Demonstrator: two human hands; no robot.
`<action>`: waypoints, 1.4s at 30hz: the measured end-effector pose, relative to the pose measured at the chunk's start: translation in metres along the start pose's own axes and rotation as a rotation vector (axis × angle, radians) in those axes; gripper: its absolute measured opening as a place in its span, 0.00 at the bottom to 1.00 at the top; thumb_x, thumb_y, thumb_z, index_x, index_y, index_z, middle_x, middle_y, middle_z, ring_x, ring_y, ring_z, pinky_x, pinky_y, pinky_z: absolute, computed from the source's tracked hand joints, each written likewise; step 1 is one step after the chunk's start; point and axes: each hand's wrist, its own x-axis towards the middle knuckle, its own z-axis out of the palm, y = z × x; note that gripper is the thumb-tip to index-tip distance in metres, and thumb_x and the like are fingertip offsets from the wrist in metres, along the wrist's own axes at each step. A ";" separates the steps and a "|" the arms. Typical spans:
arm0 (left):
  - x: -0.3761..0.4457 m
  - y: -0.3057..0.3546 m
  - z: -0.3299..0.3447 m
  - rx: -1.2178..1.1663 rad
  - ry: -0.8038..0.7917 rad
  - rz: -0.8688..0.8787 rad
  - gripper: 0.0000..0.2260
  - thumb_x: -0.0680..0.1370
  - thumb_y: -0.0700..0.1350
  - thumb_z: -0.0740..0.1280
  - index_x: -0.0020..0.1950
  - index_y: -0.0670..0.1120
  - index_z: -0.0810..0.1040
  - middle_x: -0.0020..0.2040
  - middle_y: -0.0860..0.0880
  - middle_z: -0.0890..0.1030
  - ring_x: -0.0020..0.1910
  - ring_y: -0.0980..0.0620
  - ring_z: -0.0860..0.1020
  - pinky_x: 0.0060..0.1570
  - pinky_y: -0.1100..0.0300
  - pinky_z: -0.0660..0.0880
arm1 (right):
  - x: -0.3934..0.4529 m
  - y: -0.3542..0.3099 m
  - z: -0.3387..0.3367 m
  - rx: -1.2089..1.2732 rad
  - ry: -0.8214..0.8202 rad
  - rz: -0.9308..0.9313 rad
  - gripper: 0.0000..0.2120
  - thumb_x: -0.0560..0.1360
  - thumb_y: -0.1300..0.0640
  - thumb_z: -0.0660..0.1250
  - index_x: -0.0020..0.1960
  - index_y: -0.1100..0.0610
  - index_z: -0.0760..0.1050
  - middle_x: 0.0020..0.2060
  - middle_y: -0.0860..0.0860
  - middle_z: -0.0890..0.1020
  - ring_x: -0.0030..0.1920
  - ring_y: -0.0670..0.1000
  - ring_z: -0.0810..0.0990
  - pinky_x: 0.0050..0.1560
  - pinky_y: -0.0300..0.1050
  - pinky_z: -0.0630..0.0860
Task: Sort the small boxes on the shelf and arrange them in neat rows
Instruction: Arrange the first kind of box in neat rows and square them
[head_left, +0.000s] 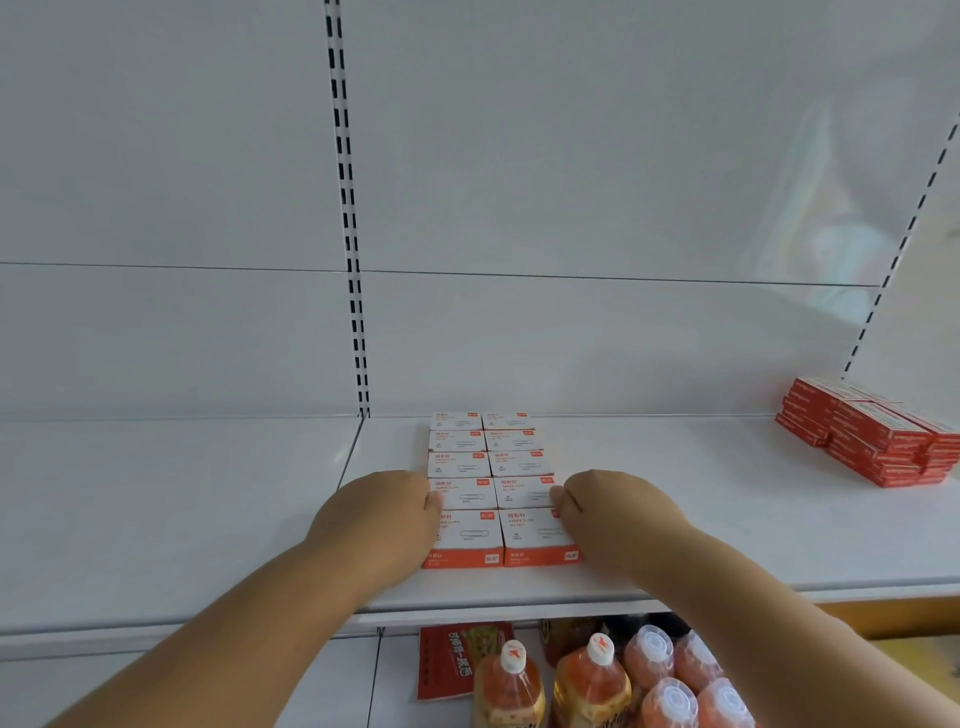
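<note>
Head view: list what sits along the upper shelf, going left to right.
Slotted upright → left hand → white-and-orange paper clip boxes in two columns → right hand → stacked red boxes.

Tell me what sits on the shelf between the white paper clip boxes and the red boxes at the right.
Nothing: in the head view, the shelf is bare between the white boxes and the red boxes.

Head view: close, looking forward-down at shelf (675, 519), slightly above.
</note>
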 end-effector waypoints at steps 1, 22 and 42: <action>0.001 0.000 0.000 0.004 -0.003 0.004 0.17 0.84 0.54 0.51 0.37 0.52 0.66 0.37 0.54 0.74 0.35 0.57 0.72 0.34 0.59 0.66 | 0.001 0.000 -0.001 0.007 -0.009 0.007 0.20 0.82 0.44 0.47 0.39 0.51 0.68 0.36 0.48 0.75 0.38 0.47 0.75 0.42 0.43 0.74; 0.051 -0.015 -0.009 0.009 -0.042 -0.139 0.17 0.82 0.52 0.53 0.40 0.48 0.74 0.40 0.51 0.78 0.42 0.49 0.77 0.41 0.58 0.71 | 0.040 0.003 -0.010 0.083 -0.032 0.054 0.22 0.82 0.42 0.49 0.43 0.55 0.74 0.39 0.50 0.78 0.41 0.52 0.77 0.41 0.44 0.70; 0.081 -0.018 -0.012 -0.047 -0.097 -0.123 0.16 0.82 0.49 0.55 0.35 0.50 0.72 0.40 0.50 0.79 0.37 0.53 0.75 0.36 0.59 0.69 | 0.082 0.013 -0.016 0.028 -0.067 0.000 0.21 0.83 0.47 0.47 0.56 0.57 0.75 0.39 0.48 0.74 0.38 0.48 0.73 0.36 0.42 0.67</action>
